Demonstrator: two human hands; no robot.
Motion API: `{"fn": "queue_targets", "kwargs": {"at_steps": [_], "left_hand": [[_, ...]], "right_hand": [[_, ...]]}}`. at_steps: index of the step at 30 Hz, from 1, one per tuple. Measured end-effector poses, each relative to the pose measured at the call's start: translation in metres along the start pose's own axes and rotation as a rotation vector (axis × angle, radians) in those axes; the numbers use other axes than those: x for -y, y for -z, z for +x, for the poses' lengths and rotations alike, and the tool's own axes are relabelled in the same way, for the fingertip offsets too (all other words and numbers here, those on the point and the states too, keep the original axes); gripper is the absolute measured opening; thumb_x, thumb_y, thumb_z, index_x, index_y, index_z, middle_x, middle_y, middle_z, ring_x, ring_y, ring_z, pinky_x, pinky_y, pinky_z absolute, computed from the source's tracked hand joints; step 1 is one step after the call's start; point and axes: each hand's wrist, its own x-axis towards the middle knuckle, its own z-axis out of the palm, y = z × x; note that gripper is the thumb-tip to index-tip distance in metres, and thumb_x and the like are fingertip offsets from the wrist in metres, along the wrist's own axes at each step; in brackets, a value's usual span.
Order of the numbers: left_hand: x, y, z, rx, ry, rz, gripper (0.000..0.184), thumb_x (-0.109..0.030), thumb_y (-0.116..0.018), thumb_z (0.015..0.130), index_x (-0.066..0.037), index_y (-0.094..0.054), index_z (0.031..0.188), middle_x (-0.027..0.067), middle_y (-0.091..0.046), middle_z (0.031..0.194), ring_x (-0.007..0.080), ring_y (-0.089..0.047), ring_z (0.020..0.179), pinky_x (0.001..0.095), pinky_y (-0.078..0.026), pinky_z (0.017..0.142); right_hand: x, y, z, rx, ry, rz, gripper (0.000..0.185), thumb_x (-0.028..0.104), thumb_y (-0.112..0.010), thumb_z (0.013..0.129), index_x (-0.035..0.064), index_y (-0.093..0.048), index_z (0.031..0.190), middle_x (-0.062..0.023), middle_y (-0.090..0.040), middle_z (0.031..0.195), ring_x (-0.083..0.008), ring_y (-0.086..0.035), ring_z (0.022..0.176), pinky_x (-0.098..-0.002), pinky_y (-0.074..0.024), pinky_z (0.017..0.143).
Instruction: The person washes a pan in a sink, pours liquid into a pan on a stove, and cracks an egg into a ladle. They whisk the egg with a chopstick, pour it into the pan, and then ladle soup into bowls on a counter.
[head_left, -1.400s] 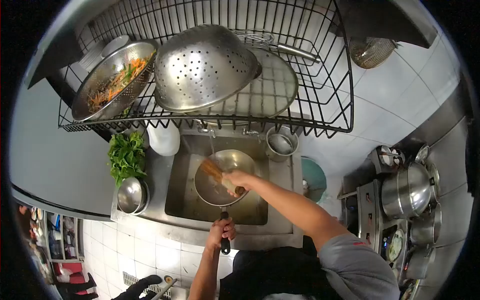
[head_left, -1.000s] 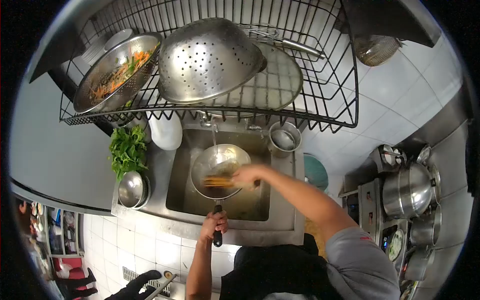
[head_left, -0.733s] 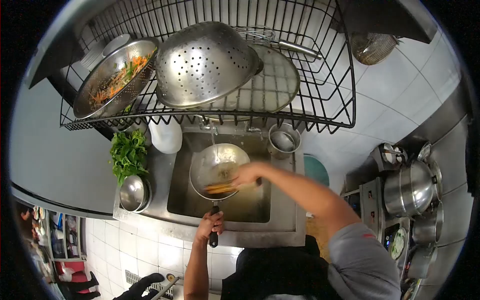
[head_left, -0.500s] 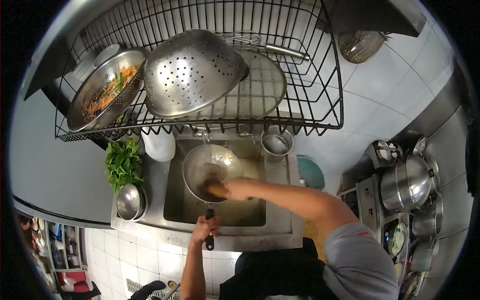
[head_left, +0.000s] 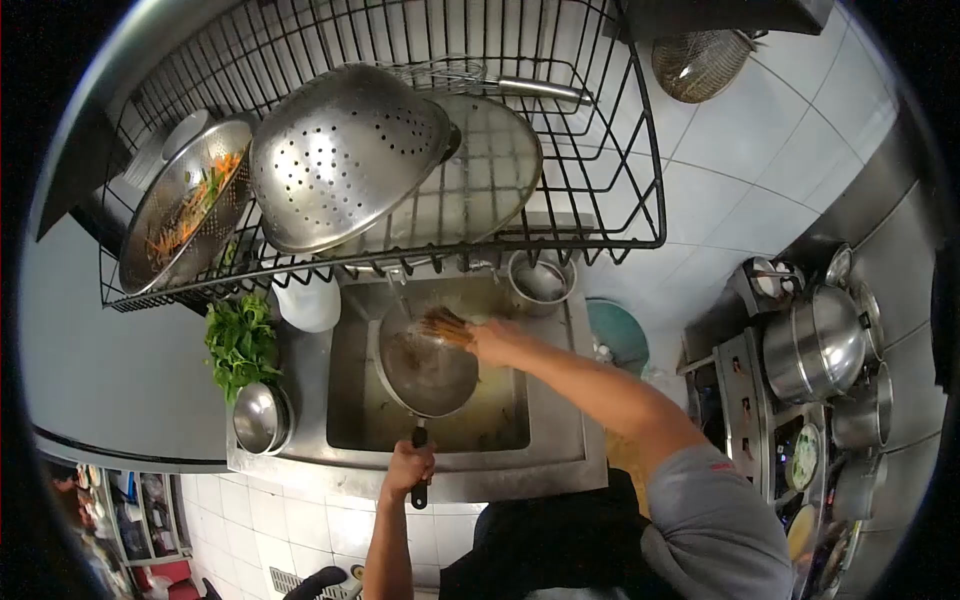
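My left hand is wrapped round the black handle of a metal wok. The wok is tilted in the sink, with its inside facing me and some cloudy liquid in it. A thin stream of water from the tap falls at its far side. In my right hand is a bamboo wok brush, closed in the fingers. The brush's dark bristle end points left, over the wok's far right rim; whether it touches the metal I cannot tell.
Above the sink hangs a black wire rack with colanders, a lid and a whisk. Green leafy vegetables and stacked metal bowls stand left of the sink. A metal pot sits at the back right corner.
My right hand has lifted the brush from the wok's lower inside up to its far right rim. The wok has tipped and shifted slightly. My left hand keeps its hold.
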Motion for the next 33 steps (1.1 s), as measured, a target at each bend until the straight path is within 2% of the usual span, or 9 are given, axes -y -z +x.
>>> {"fn": "queue_targets", "kwargs": {"at_steps": [4,7,11,14,19,23,26,30,33], "left_hand": [[-0.024,-0.005,0.006,-0.15,-0.178,0.906,0.008,-0.004,-0.059,0.08,0.001,-0.057,0.074,0.0168,-0.063,0.063,0.0331,-0.065,0.054,0.0406,-0.052,0.049],[-0.002,0.017,0.028,-0.428,-0.216,1.176,0.013,-0.005,-0.059,0.081,0.005,-0.057,0.089,0.0263,-0.066,0.078,0.044,-0.068,0.076,0.0464,-0.056,0.064],[-0.022,0.035,0.019,-0.607,-0.066,1.298,0.019,-0.01,-0.052,0.087,0.003,-0.053,0.101,0.0297,-0.066,0.088,0.0461,-0.066,0.088,0.0512,-0.054,0.075],[-0.004,0.069,0.026,-0.563,-0.196,1.201,0.014,-0.011,-0.05,0.089,0.001,-0.056,0.092,0.0215,-0.066,0.077,0.0368,-0.069,0.071,0.0458,-0.055,0.064],[-0.009,0.078,0.033,0.019,0.204,-0.35,0.013,-0.013,-0.052,0.092,-0.008,-0.053,0.08,-0.0036,-0.039,0.057,0.0089,-0.039,0.041,0.0295,-0.035,0.043],[0.003,0.066,0.04,0.125,0.209,-0.454,0.032,-0.017,-0.052,0.097,-0.018,-0.041,0.066,-0.0074,-0.034,0.052,0.0064,-0.034,0.037,0.0276,-0.03,0.04],[-0.008,0.055,0.03,0.118,0.184,-0.348,0.037,-0.025,-0.055,0.098,-0.018,-0.041,0.065,-0.0078,-0.033,0.05,0.0061,-0.032,0.036,0.0273,-0.03,0.038],[-0.004,0.063,0.012,0.175,0.176,-0.226,0.038,-0.033,-0.062,0.095,-0.017,-0.041,0.068,-0.0066,-0.034,0.049,0.006,-0.031,0.035,0.0284,-0.03,0.036],[0.0,0.064,-0.001,0.258,0.237,-0.249,0.032,-0.026,-0.067,0.092,-0.013,-0.043,0.075,-0.0058,-0.034,0.05,0.0048,-0.031,0.036,0.0265,-0.029,0.035]], "right_hand": [[0.033,-0.026,-0.028,-0.019,0.222,0.348,0.056,0.039,-0.052,0.096,0.0098,-0.044,0.143,-0.0178,-0.07,0.096,-0.0346,-0.067,0.079,-0.0423,-0.0518,0.073],[0.016,-0.063,-0.05,-0.066,0.176,0.413,0.059,0.04,-0.053,0.095,0.008,-0.041,0.144,-0.0204,-0.068,0.102,-0.036,-0.066,0.088,-0.0445,-0.0506,0.075],[-0.049,-0.094,-0.139,-0.304,0.095,0.279,0.064,0.034,-0.053,0.098,0.0095,-0.028,0.151,-0.0227,-0.059,0.071,-0.0359,-0.058,0.061,-0.0486,-0.0446,0.056],[-0.074,-0.121,-0.201,-0.429,0.085,0.304,0.069,0.029,-0.054,0.097,0.0106,-0.019,0.154,-0.0248,-0.056,0.07,-0.039,-0.057,0.06,-0.0496,-0.0446,0.057],[-0.087,-0.153,-0.187,-0.518,-0.203,0.139,0.08,0.019,-0.057,0.092,0.0095,-0.01,0.155,-0.037,-0.047,0.113,-0.0457,-0.057,0.08,-0.0482,-0.0488,0.072],[-0.088,-0.121,-0.173,-0.452,-0.216,-0.181,0.072,0.014,-0.06,0.089,0.0053,-0.025,0.151,-0.0354,-0.037,0.129,-0.046,-0.053,0.1,-0.0444,-0.0481,0.085],[-0.074,-0.095,-0.136,-0.696,0.117,0.248,0.04,0.009,-0.067,0.085,0.001,-0.058,0.123,-0.0233,-0.053,0.121,-0.0386,-0.055,0.108,-0.0429,-0.0484,0.087],[-0.024,-0.069,-0.01,-0.378,0.336,0.885,0.027,0.019,-0.058,0.097,-0.0037,-0.06,0.111,-0.0153,-0.067,0.093,-0.0259,-0.067,0.087,-0.0345,-0.0541,0.077],[0.028,-0.039,0.086,0.012,0.234,1.496,0.04,0.033,-0.053,0.1,-0.0013,-0.058,0.12,-0.0154,-0.065,0.112,-0.0245,-0.066,0.1,-0.0361,-0.053,0.087]]}}
